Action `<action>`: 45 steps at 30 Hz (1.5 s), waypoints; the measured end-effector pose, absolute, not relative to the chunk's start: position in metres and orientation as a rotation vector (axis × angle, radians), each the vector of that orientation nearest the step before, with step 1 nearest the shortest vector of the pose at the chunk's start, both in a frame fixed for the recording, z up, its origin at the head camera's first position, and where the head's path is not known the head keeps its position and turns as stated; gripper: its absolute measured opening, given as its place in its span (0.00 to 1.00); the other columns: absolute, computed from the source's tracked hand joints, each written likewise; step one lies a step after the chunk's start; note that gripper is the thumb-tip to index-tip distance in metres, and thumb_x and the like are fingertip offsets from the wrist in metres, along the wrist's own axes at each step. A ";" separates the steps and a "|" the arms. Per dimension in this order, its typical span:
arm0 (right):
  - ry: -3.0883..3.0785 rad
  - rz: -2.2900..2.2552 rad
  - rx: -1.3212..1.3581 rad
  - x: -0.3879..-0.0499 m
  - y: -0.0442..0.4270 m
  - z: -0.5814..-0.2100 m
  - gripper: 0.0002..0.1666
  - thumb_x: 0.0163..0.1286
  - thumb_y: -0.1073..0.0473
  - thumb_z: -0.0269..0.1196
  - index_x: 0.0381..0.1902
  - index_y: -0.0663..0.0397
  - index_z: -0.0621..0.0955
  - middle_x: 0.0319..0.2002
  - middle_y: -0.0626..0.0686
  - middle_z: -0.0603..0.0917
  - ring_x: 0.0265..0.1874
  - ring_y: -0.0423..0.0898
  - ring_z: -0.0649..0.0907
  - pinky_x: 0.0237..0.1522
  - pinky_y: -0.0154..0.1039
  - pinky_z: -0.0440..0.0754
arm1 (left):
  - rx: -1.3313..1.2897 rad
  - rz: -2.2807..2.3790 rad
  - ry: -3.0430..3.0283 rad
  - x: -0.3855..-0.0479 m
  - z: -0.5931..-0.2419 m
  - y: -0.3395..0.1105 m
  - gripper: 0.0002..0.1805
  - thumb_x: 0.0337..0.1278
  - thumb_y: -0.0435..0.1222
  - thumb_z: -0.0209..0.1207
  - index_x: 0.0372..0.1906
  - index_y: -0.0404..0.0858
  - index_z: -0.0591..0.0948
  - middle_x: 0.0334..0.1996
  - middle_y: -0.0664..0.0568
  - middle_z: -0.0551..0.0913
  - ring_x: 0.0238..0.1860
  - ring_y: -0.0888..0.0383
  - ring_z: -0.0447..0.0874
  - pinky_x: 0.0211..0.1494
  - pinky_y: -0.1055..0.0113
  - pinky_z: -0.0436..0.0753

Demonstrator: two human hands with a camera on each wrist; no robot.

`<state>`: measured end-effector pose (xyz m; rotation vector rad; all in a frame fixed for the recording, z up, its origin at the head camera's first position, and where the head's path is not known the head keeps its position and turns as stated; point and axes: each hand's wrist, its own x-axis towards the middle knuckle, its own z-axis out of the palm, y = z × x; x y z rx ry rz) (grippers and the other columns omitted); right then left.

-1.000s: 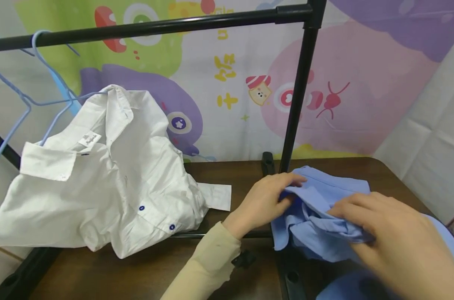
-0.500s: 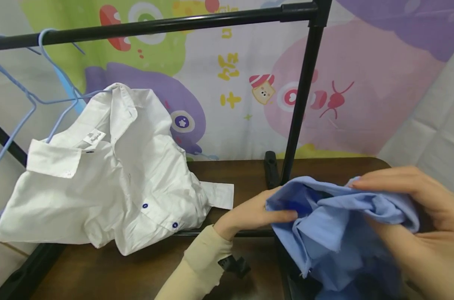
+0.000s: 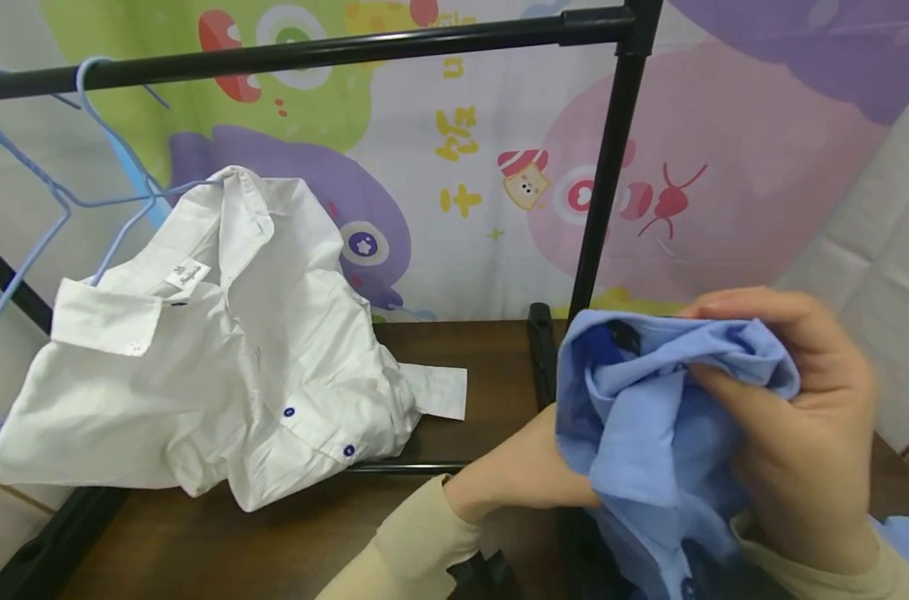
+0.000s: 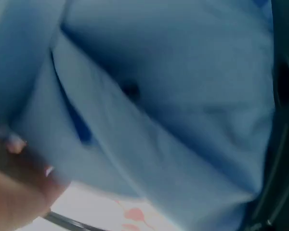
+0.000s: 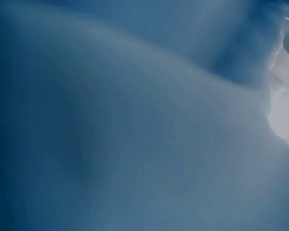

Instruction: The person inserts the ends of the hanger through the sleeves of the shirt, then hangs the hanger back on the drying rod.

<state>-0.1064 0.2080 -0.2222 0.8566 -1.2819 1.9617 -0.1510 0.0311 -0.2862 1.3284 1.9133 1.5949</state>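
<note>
A blue button-up shirt is held up, bunched, on the right of the head view. My right hand pinches its collar between thumb and fingers. My left hand reaches in from the left and grips the shirt; its fingers are behind the cloth in the head view. In the left wrist view part of a hand shows at the edge of the blue fabric. Blurred blue cloth fills most of the right wrist view. A dark button shows low on the shirt front.
A white shirt hangs at the left on a light blue hanger from the black rail. Another blue hanger hangs beside it. A black upright stands behind the blue shirt, above the brown tabletop.
My right hand has lifted the blue shirt's collar off the table and turned the shirt upright. The left hand has slid from the collar's edge to behind the cloth.
</note>
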 end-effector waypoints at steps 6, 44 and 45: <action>-1.654 1.772 0.642 -0.111 0.199 -0.220 0.23 0.52 0.80 0.58 0.49 0.75 0.72 0.47 0.64 0.77 0.43 0.49 0.76 0.46 0.30 0.73 | 1.339 1.819 2.250 -0.136 -0.276 0.030 0.15 0.44 0.32 0.61 0.41 0.33 0.76 0.33 0.45 0.81 0.32 0.72 0.74 0.35 0.76 0.77; -2.711 0.703 1.128 -0.136 0.164 -0.341 0.14 0.49 0.52 0.67 0.32 0.40 0.73 0.31 0.39 0.76 0.32 0.39 0.77 0.35 0.38 0.75 | 1.267 3.302 1.762 -0.133 -0.204 -0.062 0.33 0.40 0.14 0.54 0.57 0.33 0.65 0.47 0.41 0.75 0.50 0.49 0.71 0.59 0.55 0.67; -2.756 0.816 1.172 -0.137 0.162 -0.339 0.16 0.48 0.50 0.68 0.34 0.38 0.73 0.32 0.38 0.77 0.34 0.37 0.77 0.36 0.37 0.76 | 1.268 3.303 1.785 -0.133 -0.203 -0.063 0.32 0.40 0.15 0.54 0.56 0.33 0.65 0.46 0.41 0.75 0.49 0.49 0.71 0.59 0.55 0.67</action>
